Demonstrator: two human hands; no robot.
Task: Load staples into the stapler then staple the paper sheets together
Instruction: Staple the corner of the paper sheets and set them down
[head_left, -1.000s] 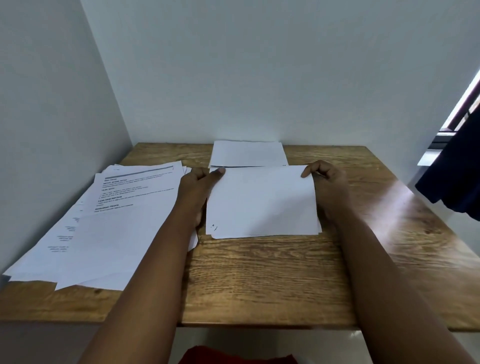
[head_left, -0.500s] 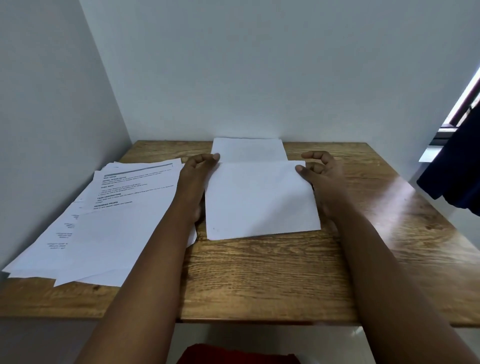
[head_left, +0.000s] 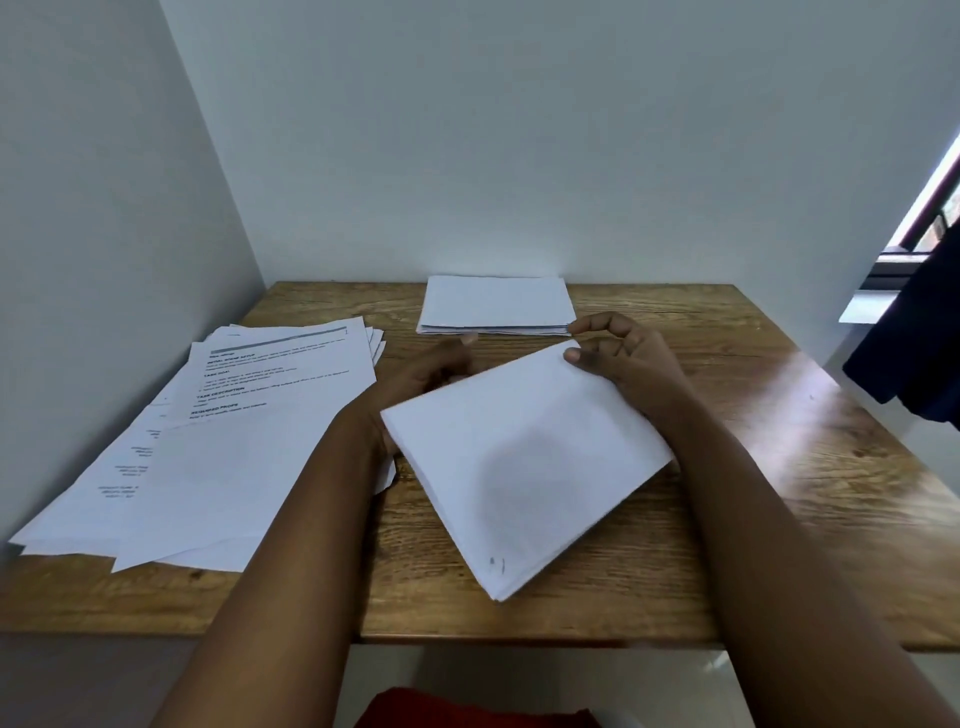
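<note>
A small stack of blank white sheets (head_left: 519, 462) is lifted and tilted above the wooden table (head_left: 779, 467), one corner pointing toward me. My right hand (head_left: 623, 358) pinches its far right corner with the thumb on top. My left hand (head_left: 436, 369) sits behind the stack's left edge, partly hidden by the paper; its grip cannot be made out. A second neat stack of white sheets (head_left: 496, 306) lies flat at the back of the table by the wall. No stapler or staples are in view.
A loose spread of printed pages (head_left: 223, 441) covers the table's left side up to the left wall. A dark cloth (head_left: 914, 338) hangs at the right, beside a window. Something red (head_left: 467, 712) shows below the table's front edge.
The small stack has been lifted off the table and turned clockwise, so it now lies diagonally. Both hands have shifted with it, and the far stack is fully uncovered.
</note>
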